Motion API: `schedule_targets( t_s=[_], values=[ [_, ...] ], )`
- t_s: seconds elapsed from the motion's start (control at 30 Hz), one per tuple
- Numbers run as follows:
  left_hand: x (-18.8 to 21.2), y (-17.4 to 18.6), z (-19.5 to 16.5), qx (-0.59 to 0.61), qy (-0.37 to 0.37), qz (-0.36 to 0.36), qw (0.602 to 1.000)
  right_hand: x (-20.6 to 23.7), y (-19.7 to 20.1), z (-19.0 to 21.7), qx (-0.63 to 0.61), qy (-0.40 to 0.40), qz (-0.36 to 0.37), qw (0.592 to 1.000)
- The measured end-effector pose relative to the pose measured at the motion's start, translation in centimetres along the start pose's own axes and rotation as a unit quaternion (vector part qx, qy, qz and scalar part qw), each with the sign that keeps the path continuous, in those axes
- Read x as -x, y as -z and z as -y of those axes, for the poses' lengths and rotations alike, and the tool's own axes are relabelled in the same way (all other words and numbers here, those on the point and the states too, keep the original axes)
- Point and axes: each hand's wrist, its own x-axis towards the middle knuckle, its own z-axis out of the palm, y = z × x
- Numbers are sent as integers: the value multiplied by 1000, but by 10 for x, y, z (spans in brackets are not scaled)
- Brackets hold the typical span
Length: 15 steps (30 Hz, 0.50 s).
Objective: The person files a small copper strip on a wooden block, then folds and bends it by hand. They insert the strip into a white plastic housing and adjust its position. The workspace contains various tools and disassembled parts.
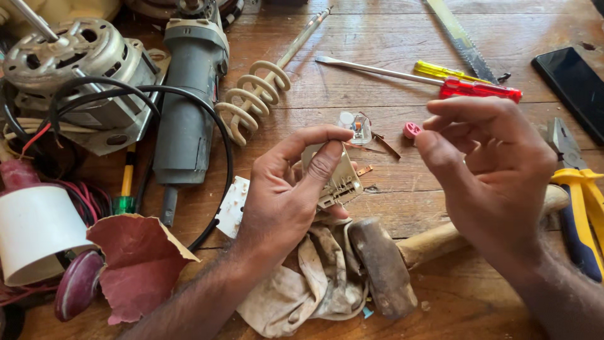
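Left hand [283, 195] holds a cream plastic part [336, 176], likely a switch body, raised off the surface [402, 50]. Grip closed on it: thumb across the near face, index finger curled over the top edge, so the open side with its ribs faces up and toward the right hand. Held this way, the inside stays in plain sight.

Right hand [491, 170] is up at the same height, just right of the part and not touching it. Its thumb and index tips pinch a small pink piece [412, 130]; grip nearly closed, the piece sticking out at the fingertips, pointed toward the part. The other fingers are curled back, clear of the pinch.

Beyond the grips on the surface: a small clear piece [356, 123] and loose copper strips [365, 170]. Farther beyond, a red screwdriver [478, 89]. Below the left grip, a rag [314, 283] and hammer [384, 264]. Right of the right grip, pliers [582, 195]. Left of the left grip, an angle grinder [189, 94].
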Motion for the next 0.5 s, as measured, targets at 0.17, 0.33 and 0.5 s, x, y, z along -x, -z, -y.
schedule_targets(
  t_s=[0.17, 0.33, 0.5],
  values=[
    [-1, -1, 1, -1, -20, 12, 1000, 3, -3, -8, 5, 44, 45, 998],
    [-2, -1, 2, -10, -22, 16, 1000, 7, -5, -5, -30, 18, 60, 998],
    [0, -1, 0, -15, -16, 18, 1000, 6, -5, -4, -25, 12, 65, 997]
  ],
)
